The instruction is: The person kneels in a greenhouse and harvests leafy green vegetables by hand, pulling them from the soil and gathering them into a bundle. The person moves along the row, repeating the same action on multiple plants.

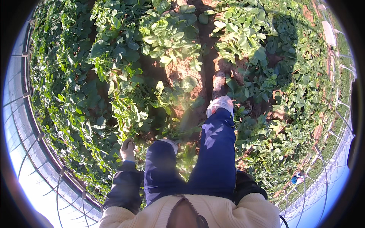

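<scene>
Beside my bent left knee, my left hand (127, 149) hangs low against the green leafy plants (125, 114). Its fingers look curled, but whether they hold a leaf or stem cannot be told. My right hand is out of view; that arm, in a dark sleeve, passes down behind my right thigh. Leafy crop plants (168, 37) grow in rows before me, with brown soil (184, 71) showing between them. My right foot, in a whitish plastic cover (221, 104), is set forward on the soil between the rows.
A greenhouse wall with curved metal ribs (28, 142) runs along the left. More metal hoops (325, 171) stand at the right. A distant person (297, 178) is low among the plants at the lower right. A pale panel (329, 33) lies at the upper right.
</scene>
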Demonstrator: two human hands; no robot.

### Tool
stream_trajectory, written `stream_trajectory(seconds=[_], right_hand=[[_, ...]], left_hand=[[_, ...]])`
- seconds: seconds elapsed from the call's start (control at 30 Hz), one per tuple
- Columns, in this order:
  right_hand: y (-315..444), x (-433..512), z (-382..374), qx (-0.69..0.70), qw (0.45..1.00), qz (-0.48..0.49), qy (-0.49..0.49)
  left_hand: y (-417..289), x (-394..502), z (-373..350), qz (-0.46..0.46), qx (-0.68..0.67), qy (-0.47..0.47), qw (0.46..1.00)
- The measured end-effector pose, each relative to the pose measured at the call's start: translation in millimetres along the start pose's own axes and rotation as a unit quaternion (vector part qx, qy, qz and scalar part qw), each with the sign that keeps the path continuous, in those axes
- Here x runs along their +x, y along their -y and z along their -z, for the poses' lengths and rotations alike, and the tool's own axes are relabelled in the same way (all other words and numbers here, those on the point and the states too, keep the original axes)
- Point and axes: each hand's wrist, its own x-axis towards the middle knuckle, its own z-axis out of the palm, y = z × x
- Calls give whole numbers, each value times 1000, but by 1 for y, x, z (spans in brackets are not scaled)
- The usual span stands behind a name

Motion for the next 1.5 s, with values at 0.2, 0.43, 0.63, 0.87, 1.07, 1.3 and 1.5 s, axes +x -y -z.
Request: stream_trajectory(seconds=[0.2,0.43,0.63,0.87,1.07,1.3,1.5], right_hand=[[128,143,28,103,994,39,20],[213,227,58,138,988,21,64],[234,239,63,123,988,0,97],[250,240,58,94,989,-11,114],[260,241,51,66,991,-13,112],[260,227,29,1,997,-31,66],[218,175,30,-86,989,-101,62]], left_hand=[[-63,-24,-17,-8,167,-84,982],[-131,-67,-40,2,370,-102,923],[-136,-61,-40,37,581,-148,799],[-184,-44,-85,-13,511,-103,854],[-231,17,-136,6,492,-118,862],[-280,153,-223,-129,120,46,983],[-293,160,-220,-95,78,185,975]])
